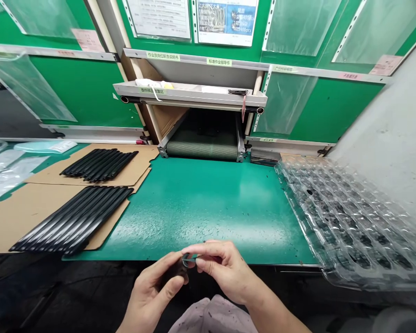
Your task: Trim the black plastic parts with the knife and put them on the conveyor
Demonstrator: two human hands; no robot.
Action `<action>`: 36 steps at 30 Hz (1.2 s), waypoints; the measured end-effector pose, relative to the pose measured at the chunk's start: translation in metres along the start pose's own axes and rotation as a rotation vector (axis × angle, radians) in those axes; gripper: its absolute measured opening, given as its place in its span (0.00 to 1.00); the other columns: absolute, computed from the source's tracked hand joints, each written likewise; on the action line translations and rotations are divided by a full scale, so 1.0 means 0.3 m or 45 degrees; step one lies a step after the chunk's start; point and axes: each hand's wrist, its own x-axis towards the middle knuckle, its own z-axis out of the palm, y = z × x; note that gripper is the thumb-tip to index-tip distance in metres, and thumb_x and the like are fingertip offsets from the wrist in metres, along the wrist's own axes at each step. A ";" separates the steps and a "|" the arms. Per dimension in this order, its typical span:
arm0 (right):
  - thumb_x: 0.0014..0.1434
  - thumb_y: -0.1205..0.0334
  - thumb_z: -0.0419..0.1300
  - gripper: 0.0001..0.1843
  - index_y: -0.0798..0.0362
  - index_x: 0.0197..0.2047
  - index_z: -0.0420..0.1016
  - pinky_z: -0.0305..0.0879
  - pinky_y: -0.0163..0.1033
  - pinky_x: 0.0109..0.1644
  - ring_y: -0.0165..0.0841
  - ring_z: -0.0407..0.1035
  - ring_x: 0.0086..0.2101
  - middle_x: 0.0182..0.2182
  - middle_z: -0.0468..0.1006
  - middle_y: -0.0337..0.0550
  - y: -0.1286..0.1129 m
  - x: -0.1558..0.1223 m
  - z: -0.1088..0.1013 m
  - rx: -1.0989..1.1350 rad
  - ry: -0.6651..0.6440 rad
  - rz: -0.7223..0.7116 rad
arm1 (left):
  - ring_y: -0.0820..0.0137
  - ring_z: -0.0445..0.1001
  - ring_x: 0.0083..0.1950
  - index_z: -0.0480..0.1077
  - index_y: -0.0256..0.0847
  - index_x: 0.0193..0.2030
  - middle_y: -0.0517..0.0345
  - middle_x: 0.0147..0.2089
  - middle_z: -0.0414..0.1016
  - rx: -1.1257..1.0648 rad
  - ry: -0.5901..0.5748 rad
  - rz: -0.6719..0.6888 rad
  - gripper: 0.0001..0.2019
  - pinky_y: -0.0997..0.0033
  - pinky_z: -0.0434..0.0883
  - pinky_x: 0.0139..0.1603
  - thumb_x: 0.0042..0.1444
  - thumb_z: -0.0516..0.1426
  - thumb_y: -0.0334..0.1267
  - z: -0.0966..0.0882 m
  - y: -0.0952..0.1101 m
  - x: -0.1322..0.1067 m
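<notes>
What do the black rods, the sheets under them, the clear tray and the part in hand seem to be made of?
Rods: glossy black, plastic or coated metal; bright streaks show only the gloss.
Sheets: matt cardboard, probably, by the plain brown surface.
Tray: thin, shiny plastic, judging by its see-through moulded wells.
Part: dark, largely covered by the left hand; material unclear.

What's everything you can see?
Small part: one, dark, bottom middle
Tabletop: one, green, centre
Cardboard sheets: two-plus, brown, left
Rods: many, black, on the cardboard
Bags: several, clear, far left
Trays: count unclear, clear, right
Box: one, dark, back right
Belt: one, dark, back middle
Shelf: one, grey, above belt
Boards: several, green, back
Sleeves: several, clear, back
Pages: two, white and blue, top
Clothing: some, pinkish, bottom
Left hand: one, bare, holding part
Right hand: one, bare, touching it
</notes>
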 end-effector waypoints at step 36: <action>0.51 0.54 0.70 0.13 0.53 0.38 0.82 0.51 0.34 0.27 0.25 0.52 0.23 0.20 0.62 0.31 -0.043 0.093 0.029 0.097 0.148 0.001 | 0.61 0.80 0.39 0.81 0.44 0.39 0.54 0.37 0.83 -0.002 0.176 -0.087 0.14 0.71 0.76 0.42 0.44 0.70 0.43 -0.007 0.098 0.051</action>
